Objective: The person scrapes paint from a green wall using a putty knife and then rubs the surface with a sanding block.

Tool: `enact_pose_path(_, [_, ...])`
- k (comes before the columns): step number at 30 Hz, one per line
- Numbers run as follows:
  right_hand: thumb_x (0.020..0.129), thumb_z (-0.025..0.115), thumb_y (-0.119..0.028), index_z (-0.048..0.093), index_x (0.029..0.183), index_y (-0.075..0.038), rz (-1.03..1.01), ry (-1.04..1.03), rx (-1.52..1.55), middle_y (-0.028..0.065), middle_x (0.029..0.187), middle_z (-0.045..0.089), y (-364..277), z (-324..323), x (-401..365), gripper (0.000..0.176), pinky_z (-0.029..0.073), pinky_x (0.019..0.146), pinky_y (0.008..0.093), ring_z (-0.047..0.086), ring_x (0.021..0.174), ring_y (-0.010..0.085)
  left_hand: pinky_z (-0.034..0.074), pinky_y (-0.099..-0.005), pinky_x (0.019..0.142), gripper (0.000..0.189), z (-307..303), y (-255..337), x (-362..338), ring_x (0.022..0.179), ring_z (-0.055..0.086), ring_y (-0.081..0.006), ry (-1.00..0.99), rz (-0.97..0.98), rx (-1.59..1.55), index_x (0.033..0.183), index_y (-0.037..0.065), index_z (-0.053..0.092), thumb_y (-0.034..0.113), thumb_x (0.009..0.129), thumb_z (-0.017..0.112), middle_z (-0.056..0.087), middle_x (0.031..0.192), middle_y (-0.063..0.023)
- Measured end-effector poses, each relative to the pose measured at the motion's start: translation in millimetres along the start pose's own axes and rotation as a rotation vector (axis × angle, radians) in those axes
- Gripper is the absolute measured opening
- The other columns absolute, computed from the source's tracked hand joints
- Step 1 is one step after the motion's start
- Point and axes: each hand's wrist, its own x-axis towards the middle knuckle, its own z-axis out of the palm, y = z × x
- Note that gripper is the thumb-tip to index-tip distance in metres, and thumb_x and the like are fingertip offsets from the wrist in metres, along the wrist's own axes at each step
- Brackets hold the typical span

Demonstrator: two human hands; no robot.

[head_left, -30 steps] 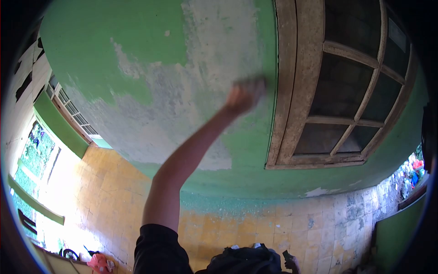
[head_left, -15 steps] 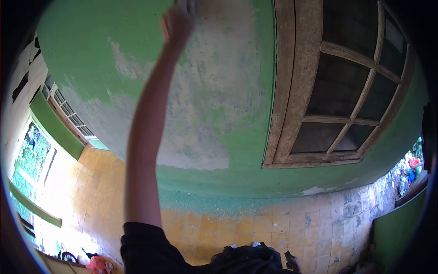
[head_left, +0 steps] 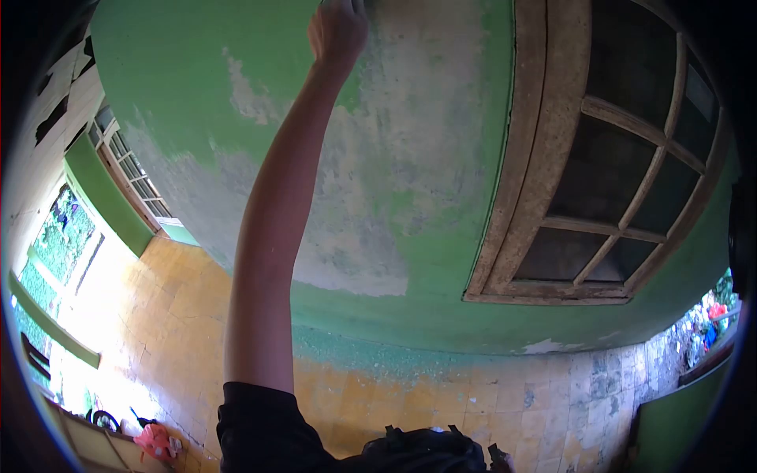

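My left hand [head_left: 339,33] is raised high against the green wall [head_left: 441,315], at the top edge of the view. Its fingers are curled closed around something dark that the frame edge cuts off, so its kind cannot be made out. Around the hand and forearm the wall has a large bare grey patch [head_left: 355,229] where green paint is gone, with ragged paint edges. At the bottom edge, a small skin-toned bit beside a black piece may be my right hand [head_left: 509,461]; its fingers are hidden.
Right of the patch is a worn wooden window frame [head_left: 524,158] with dark panes. Pale flakes lie on the yellow tiled floor [head_left: 347,394] along the wall base. A red bag [head_left: 158,441] sits at lower left. A green low wall [head_left: 682,426] stands at lower right.
The view has shifted, so the wall, window and my left arm appear farther right and slightly lower. My left hand stays raised and closed at the wall.
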Motion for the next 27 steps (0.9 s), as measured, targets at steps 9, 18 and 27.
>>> enact_pose_path(9, [0.089, 0.062, -0.06, 0.042, 0.065, -0.021, -0.018, -0.022, -0.032, -0.0028, 0.051, 0.037, -7, 1, 4, 0.049, 0.029, 0.037, 0.0325, 0.034, 0.037, 0.0142, 0.052, -0.0499, 0.09, 0.029, 28, -9, -341, 0.106, 0.063, -0.0427, -0.438, 0.131, -0.179, 0.124, 0.005, 0.058, 0.016, 0.098, 0.055, 0.065, 0.114, -0.023])
enact_pose_path(18, [0.089, 0.062, -0.058, 0.043, 0.068, -0.02, -0.037, -0.039, -0.066, -0.0022, 0.052, 0.039, -51, 9, 1, 0.047, 0.031, 0.037, 0.0324, 0.035, 0.038, 0.0144, 0.051, -0.0515, 0.06, 0.024, -8, -57, -87, 0.072, 0.064, -0.0429, 0.052, 0.076, -0.188, 0.096, 0.003, 0.058, 0.024, 0.104, 0.049, 0.066, 0.086, -0.0219])
enact_pose_path(27, [0.089, 0.062, -0.056, 0.044, 0.07, -0.019, -0.047, -0.044, -0.095, -0.0015, 0.053, 0.04, -60, 6, 3, 0.045, 0.032, 0.037, 0.0324, 0.037, 0.038, 0.0146, 0.051, -0.0547, 0.091, 0.033, 21, -26, -318, 0.098, 0.064, -0.0442, -0.342, 0.102, -0.133, 0.125, -0.001, 0.057, 0.017, 0.098, 0.057, 0.066, 0.111, -0.025])
